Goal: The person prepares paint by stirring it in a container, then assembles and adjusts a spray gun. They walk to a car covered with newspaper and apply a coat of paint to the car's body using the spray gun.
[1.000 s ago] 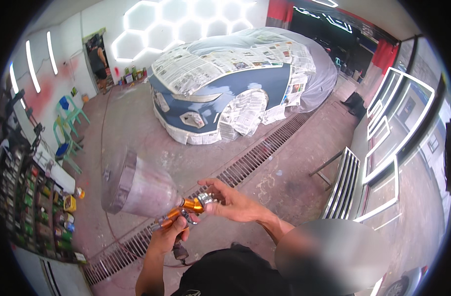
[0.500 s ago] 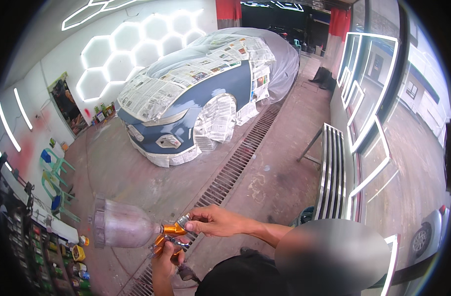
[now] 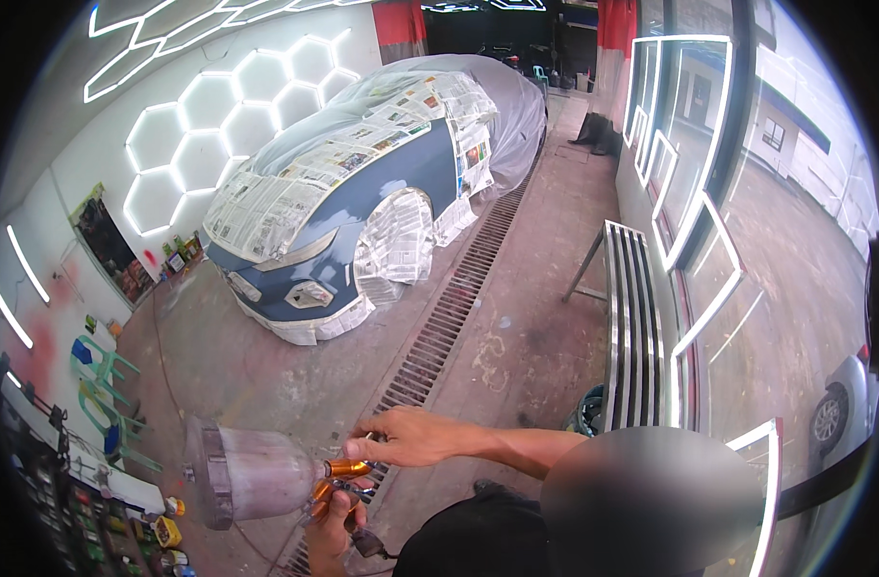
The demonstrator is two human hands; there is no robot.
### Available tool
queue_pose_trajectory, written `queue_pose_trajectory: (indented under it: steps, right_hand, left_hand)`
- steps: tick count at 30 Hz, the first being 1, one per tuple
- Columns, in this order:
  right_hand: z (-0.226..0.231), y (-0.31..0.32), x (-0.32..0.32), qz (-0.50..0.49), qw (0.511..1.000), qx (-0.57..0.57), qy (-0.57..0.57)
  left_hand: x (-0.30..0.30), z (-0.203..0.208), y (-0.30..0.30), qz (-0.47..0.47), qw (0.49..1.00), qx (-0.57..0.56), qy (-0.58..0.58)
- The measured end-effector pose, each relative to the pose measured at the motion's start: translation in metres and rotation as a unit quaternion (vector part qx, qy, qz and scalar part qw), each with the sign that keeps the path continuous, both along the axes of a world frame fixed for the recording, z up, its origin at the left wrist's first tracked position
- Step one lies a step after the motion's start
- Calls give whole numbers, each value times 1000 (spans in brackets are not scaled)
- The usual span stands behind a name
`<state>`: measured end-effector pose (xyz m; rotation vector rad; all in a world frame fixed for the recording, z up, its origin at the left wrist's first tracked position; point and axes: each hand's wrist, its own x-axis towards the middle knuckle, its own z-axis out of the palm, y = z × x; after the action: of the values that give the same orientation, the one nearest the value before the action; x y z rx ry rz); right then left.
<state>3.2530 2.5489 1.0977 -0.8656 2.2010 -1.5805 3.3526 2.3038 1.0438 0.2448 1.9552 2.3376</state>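
Note:
A gravity-feed spray gun with an orange-gold body (image 3: pixel 346 467) lies tilted on its side, low in the head view. Its cloudy, paint-stained cup (image 3: pixel 259 473) points to the left. My left hand (image 3: pixel 330 527) is wrapped around the gun's handle from below, thumb near the trigger. From the right, my right hand (image 3: pixel 408 438) reaches across, its thumb and fingers pinched at the front end of the gun. Those fingers cover most of the nozzle end, so its details are hidden.
A car (image 3: pixel 362 207) masked with newspaper and plastic sheeting stands ahead, its blue-grey front side exposed. A floor drain grate (image 3: pixel 439 332) runs alongside it. A metal slatted bench (image 3: pixel 633 327) stands at right, green chairs (image 3: pixel 108 413) and bottles (image 3: pixel 103 524) at left.
The view has shifted, so the car sits farther left in the picture. The gun and both hands appear slightly lower. My right fingers now cover the silver front ring that showed before.

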Motion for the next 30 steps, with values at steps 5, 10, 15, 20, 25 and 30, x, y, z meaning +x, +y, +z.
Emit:
queue_pose_trajectory:
  steps: [5, 10, 15, 20, 25, 30]
  right_hand:
    - [-1, 17, -6, 102, 991, -7, -81]
    - [-14, 17, 7, 56, 988, -134, -55]
    - [-10, 28, -5, 80, 987, 48, -127]
    - [-16, 20, 16, 84, 969, -191, -132]
    - [-14, 18, -1, 106, 974, 74, -185]
    - [-15, 24, 16, 9, 909, 11, 417]
  left_hand:
    - [1, 0, 2, -12, 1000, -11, 19]
    - [5, 3, 10, 2, 999, -42, 27]
    - [11, 12, 15, 10, 999, -43, 15]
    - [11, -3, 12, 10, 1000, -11, 11]
    - [18, -13, 9, 13, 1000, -25, -14]
    - [24, -17, 20, 26, 999, -19, -22]
